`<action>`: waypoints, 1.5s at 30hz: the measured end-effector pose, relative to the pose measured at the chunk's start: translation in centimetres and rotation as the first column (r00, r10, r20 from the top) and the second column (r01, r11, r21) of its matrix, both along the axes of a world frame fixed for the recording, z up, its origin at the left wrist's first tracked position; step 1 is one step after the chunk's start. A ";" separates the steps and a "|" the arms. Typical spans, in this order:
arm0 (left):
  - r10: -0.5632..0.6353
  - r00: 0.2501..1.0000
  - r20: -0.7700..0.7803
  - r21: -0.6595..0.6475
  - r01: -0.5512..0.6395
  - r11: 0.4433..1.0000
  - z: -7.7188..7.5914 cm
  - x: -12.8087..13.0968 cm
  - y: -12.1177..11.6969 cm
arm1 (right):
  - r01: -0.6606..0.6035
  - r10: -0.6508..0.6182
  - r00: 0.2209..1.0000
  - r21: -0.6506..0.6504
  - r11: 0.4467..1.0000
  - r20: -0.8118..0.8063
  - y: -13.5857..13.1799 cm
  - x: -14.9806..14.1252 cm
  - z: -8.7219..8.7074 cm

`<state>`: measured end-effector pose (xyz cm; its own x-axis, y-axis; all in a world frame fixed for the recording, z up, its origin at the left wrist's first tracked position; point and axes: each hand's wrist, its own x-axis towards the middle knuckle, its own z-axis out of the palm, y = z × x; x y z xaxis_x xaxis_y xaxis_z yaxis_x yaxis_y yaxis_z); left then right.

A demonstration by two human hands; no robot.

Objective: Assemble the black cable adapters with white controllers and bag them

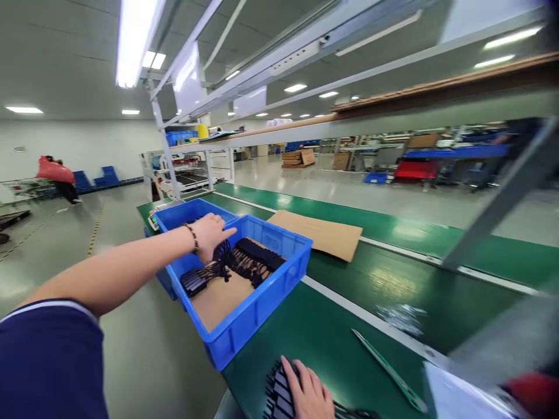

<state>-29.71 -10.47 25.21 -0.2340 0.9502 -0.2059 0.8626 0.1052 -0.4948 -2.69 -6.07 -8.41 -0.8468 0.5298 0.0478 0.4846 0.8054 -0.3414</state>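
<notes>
My left hand (210, 234) reaches over the blue bin (262, 308), fingers closed around a bunch of black cables (225, 256). Below it, a small row of black plugs that look like power adapters (194, 282) lies on the bin's cardboard liner (227, 299). More black corded adapters (259, 253) are lined up along the bin's far side. Down at the front of the green bench, my right hand (311, 391) is curved over a row of black adapters (279, 391) with prongs pointing left. Their black cords (353, 412) trail to the right under the hand.
Behind the bin stands a second blue bin (179, 216). A flat cardboard sheet (318, 233) lies on the green bench (297, 320). To the right are a green utility knife (388, 369), clear plastic (402, 319) and a white sheet (458, 393). A slanted metal post (493, 203) rises on the right.
</notes>
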 end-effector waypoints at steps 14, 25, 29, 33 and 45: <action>-0.644 0.739 -0.199 -0.118 0.634 0.764 4.1 16.2 8.1 | -0.044 0.001 0.975 -0.189 0.981 -0.224 -1.3 1.4 3.4; -0.720 0.692 -0.059 0.036 0.722 0.691 -2.3 20.5 14.0 | -0.040 0.013 0.968 -0.100 0.994 -0.252 -0.7 1.7 4.8; -0.641 0.756 0.135 0.000 0.647 0.763 -10.4 19.2 14.8 | -0.020 0.003 0.968 -0.066 0.998 -0.250 -0.7 1.6 4.6; -0.469 0.840 0.272 0.015 0.483 0.875 -16.4 16.8 14.8 | -0.017 0.004 0.970 -0.050 0.999 -0.244 -0.5 1.5 4.6; -0.315 0.849 0.425 -0.247 0.444 0.861 -20.9 13.7 11.8 | 0.023 -0.059 0.961 -0.136 0.990 -0.272 -0.8 1.8 5.5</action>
<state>-15.97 1.32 4.34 0.2824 0.8102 -0.5136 0.9211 -0.3786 -0.0907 -0.88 -6.83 -2.95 -0.7882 0.5808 0.2036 0.3892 0.7266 -0.5662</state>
